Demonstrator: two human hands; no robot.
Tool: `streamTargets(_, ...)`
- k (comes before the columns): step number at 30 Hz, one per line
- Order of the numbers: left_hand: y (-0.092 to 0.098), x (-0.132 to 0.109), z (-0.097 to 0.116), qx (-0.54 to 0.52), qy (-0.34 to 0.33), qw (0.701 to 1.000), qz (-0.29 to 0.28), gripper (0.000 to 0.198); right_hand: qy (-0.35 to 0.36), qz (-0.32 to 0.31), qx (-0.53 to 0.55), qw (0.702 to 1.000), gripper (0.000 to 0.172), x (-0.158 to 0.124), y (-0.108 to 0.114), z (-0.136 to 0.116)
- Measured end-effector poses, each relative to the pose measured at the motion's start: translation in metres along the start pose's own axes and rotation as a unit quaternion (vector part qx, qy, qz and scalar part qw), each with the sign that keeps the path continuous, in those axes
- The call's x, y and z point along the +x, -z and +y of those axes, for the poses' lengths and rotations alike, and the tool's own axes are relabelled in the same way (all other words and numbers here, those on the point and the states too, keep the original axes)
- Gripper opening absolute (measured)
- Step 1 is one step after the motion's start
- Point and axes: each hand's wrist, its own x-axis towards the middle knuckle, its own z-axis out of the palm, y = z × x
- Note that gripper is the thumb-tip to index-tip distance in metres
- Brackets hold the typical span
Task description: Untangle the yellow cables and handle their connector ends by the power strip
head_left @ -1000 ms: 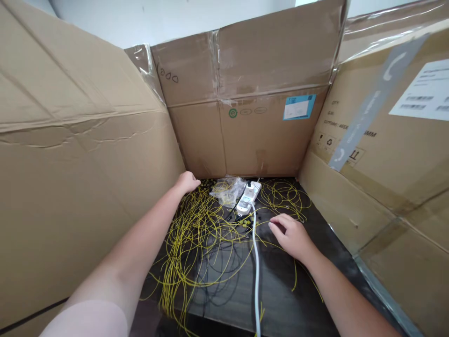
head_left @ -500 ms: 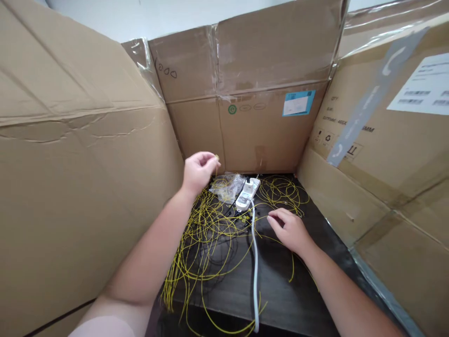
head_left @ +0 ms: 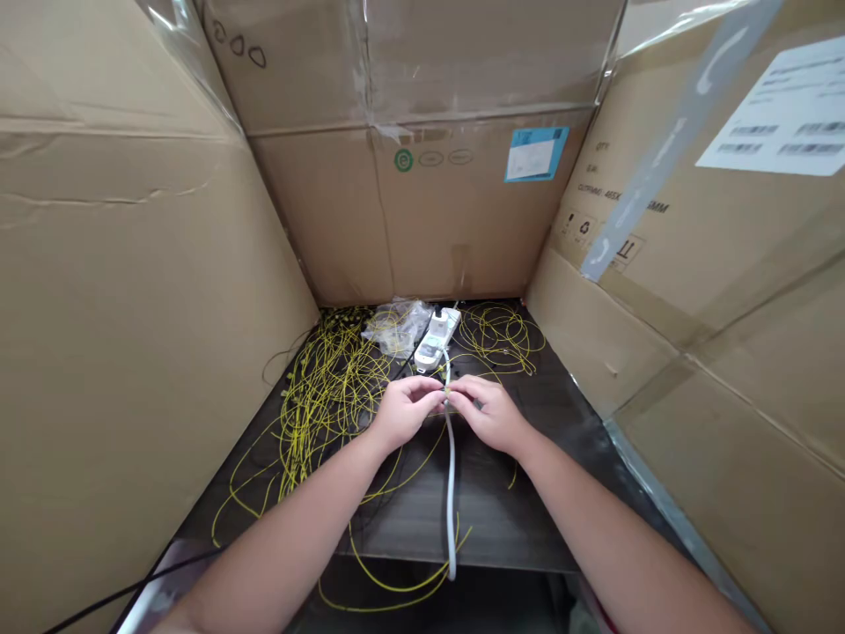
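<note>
My left hand [head_left: 407,410] and my right hand [head_left: 489,412] meet fingertip to fingertip over the middle of the dark table. Between them is a small yellow piece [head_left: 447,391], too small to make out in detail, pinched by my left fingers. My right thumb and forefinger are closed on a thin yellow wire, mostly hidden by the fingers. Just below the fingertips runs a thick white cable [head_left: 451,493]. Left of my hands spreads a tangled heap of thin yellow wires [head_left: 307,423].
A white power strip [head_left: 432,348] with a plug in it lies beyond my hands, beside a crumpled clear plastic bag [head_left: 396,328]. Looped yellow wire [head_left: 502,330] lies at the back right. Cardboard walls [head_left: 436,238] enclose the table [head_left: 528,528] on three sides.
My left hand has come down and right from above the wire heap, carrying the small yellow piece. My right hand has moved left to meet it. The view has tilted downward.
</note>
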Motion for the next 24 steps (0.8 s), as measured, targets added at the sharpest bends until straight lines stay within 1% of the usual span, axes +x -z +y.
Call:
streamTargets(3, 0.001, -0.002, -0.001, 0.003, 0.001, 1.000, -0.008, 0.022, -0.039, -0.013, 0.040, 0.998, 0.022, 0.001, -0.002, 0.000)
streamTargets(5, 0.003, -0.004, -0.002, 0.007, -0.004, 1.000, -0.025, 0.022, -0.061, -0.025, 0.069, 0.995, 0.022, 0.001, -0.002, -0.001)
streamTargets(8, 0.008, -0.004, -0.004, 0.019, -0.008, 0.999, -0.046, 0.023, -0.066, -0.023, 0.084, 0.994, 0.021, 0.001, -0.004, -0.001)
streamTargets(11, 0.010, -0.004, -0.005, 0.051, -0.008, 0.998, -0.048, 0.021, -0.055, -0.007, 0.074, 0.996, 0.020, 0.000, -0.006, 0.001)
streamTargets(13, 0.010, -0.005, -0.003, 0.078, -0.021, 0.996, -0.048, 0.019, -0.049, 0.001, 0.062, 0.997, 0.019, 0.000, -0.006, 0.002)
streamTargets(17, 0.009, -0.006, -0.001, 0.151, -0.085, 0.984, -0.050, 0.019, -0.025, -0.002, 0.040, 0.999, 0.020, -0.001, -0.005, 0.003)
streamTargets(19, 0.009, -0.007, -0.003, 0.183, -0.106, 0.976, -0.050, 0.019, -0.005, 0.001, 0.032, 0.999, 0.020, -0.001, -0.005, 0.004)
streamTargets(24, 0.008, -0.009, -0.008, 0.186, -0.087, 0.977, -0.058, 0.021, 0.043, 0.028, 0.001, 0.999, 0.019, -0.002, -0.007, 0.005)
